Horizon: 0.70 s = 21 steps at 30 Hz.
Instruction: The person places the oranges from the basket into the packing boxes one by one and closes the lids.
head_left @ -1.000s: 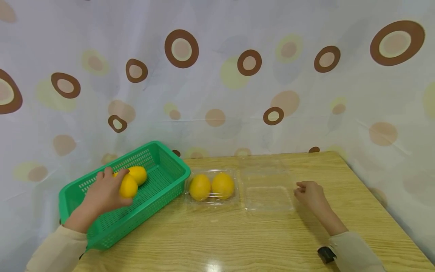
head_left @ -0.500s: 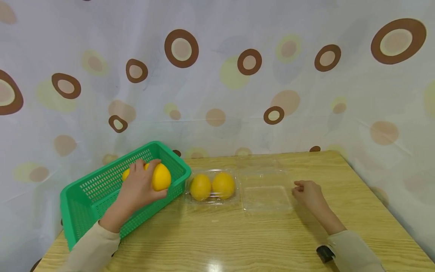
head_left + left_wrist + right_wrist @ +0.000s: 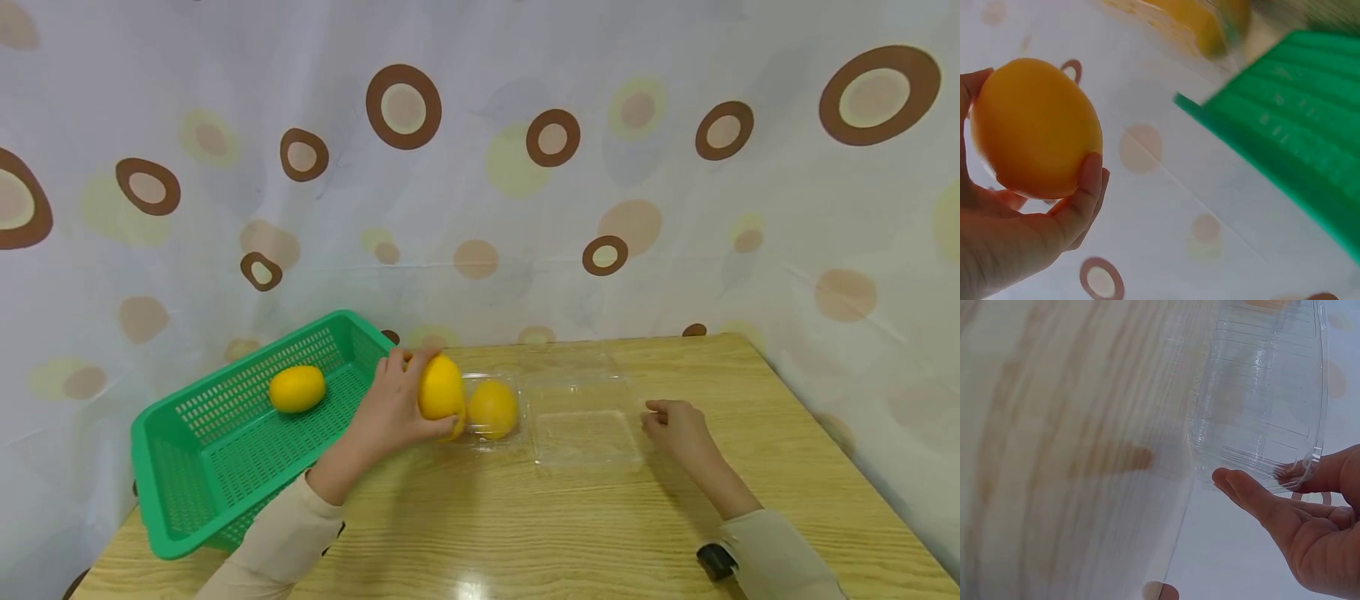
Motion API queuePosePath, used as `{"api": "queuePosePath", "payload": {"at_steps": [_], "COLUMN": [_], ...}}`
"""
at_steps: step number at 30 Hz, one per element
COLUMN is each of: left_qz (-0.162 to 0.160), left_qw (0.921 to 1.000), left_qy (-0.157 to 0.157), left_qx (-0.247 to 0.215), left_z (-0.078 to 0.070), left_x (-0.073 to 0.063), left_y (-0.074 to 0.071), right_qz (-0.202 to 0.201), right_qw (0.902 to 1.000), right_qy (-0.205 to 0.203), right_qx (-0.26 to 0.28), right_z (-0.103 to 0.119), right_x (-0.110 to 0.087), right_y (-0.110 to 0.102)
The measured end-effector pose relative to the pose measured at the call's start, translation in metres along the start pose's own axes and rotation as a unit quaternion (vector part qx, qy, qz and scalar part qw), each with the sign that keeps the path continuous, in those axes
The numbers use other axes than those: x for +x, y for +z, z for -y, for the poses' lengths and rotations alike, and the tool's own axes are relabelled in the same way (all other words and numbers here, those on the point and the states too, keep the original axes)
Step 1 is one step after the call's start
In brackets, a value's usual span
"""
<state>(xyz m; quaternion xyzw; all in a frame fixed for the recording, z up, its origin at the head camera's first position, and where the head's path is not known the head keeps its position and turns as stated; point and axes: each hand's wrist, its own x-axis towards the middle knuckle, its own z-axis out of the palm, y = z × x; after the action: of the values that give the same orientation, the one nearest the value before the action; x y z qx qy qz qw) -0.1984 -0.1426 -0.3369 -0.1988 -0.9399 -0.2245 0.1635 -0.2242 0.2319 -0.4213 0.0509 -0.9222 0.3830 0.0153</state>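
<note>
The left hand (image 3: pixel 384 414) grips one ovoid yellow fruit (image 3: pixel 441 388), fingers along the upper side and thumb below. The held fruit is raised above the worktop (image 3: pixel 487 517), left of its middle, toward the rear edge. In the head view it overlaps the left half of a clear plastic container (image 3: pixel 487 445). Its skin is smooth and unmarked on the visible side: bright yellow in the head view, deeper orange in the left wrist view, with the lower end shaded darker. One end tapers slightly.

A rounded fruit (image 3: pixel 492 409) of like colour sits in the right half of that container and shows through the plastic. An oblong fruit (image 3: pixel 297 389) lies on its side in the green perforated basket (image 3: pixel 251 454), near the rear wall. The basket is set obliquely at the left edge of the worktop.

A rectangular clear tray (image 3: pixel 588 437) lies just right of the filled container. A thin transparent panel (image 3: pixel 568 364) extends behind it toward the rear edge. The right wrist view shows ribbed walls.

The right hand (image 3: pixel 678 425) is at the tray's right side, fingers bent. One fingertip overlaps the tray corner in the right wrist view; whether it pinches the rim cannot be told. A black device (image 3: pixel 716 562) is at the right sleeve cuff.
</note>
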Motion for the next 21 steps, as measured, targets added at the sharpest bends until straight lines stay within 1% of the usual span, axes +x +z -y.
{"api": "queuePosePath", "payload": {"at_steps": [6, 9, 12, 16, 21], "left_qz": [0.005, 0.012, 0.030, 0.056, 0.080], "left_qw": [0.9983, 0.9970, 0.9965, 0.9958, 0.9949], "left_qy": [0.042, 0.054, 0.046, 0.041, 0.037], "left_qx": [-0.040, -0.054, -0.062, -0.059, -0.049], "left_z": [-0.024, -0.034, -0.044, -0.058, -0.075], "left_x": [0.011, 0.016, 0.021, 0.025, 0.030], "left_y": [0.022, 0.032, 0.042, 0.056, 0.076], "right_qz": [0.000, 0.001, 0.000, -0.003, 0.001], "right_qw": [1.0000, 0.9999, 0.9999, 0.9999, 0.9998], "right_qy": [-0.003, -0.005, -0.005, -0.003, 0.008], "right_qx": [0.007, 0.010, 0.012, 0.015, 0.015], "right_z": [-0.001, 0.000, 0.000, 0.000, 0.001], "right_x": [-0.002, -0.003, -0.003, -0.003, -0.002], "right_y": [-0.001, -0.001, -0.002, -0.003, -0.002]}}
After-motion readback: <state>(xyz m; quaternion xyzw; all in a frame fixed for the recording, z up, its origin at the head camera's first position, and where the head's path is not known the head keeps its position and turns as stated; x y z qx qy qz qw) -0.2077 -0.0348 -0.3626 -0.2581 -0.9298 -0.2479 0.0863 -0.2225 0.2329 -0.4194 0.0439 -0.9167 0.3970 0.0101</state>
